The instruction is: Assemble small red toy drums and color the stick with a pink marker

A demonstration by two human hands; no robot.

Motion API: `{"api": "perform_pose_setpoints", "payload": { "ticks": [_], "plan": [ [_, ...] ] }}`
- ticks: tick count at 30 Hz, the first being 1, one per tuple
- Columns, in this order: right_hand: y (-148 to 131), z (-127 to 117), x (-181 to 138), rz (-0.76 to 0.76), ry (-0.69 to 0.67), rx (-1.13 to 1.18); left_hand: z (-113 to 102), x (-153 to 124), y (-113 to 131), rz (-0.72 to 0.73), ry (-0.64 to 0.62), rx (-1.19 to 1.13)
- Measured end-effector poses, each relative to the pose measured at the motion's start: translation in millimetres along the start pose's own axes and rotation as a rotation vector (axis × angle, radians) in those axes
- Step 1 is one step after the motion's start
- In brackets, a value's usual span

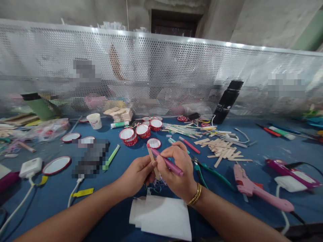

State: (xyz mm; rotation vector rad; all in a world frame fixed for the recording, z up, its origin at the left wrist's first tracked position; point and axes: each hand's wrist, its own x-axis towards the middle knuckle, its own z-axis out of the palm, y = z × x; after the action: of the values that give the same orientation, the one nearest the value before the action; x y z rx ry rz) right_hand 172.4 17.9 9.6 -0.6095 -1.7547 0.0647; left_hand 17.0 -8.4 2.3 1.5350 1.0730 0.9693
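"Looking down from my head, what's in your grip?"
"My left hand (136, 174) pinches a wooden craft stick (151, 155); my right hand (183, 160) pinches a purple marker (173, 166), its tip near the stick's upper end."
"Where's the stick?"
"Between my hands, above the blue table (114, 226), beyond the white paper sheets (165, 216). Teal-handled pliers (217, 175) lie right of the marker."

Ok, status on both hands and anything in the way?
Left fingers pinch wooden stick. Right fingers hold purple marker near stick's upper end, contact unclear. Pliers close at right, apparently not blocking.
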Motion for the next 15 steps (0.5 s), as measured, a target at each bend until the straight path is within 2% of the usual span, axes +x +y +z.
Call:
{"api": "perform_pose_setpoints", "payload": {
  "ticks": [15],
  "plan": [
    [1.6,-1.3,1.3,-0.005,0.022,0.000,-0.8,0.8,0.9,0.016,-0.005,-0.007]
  ]
}}
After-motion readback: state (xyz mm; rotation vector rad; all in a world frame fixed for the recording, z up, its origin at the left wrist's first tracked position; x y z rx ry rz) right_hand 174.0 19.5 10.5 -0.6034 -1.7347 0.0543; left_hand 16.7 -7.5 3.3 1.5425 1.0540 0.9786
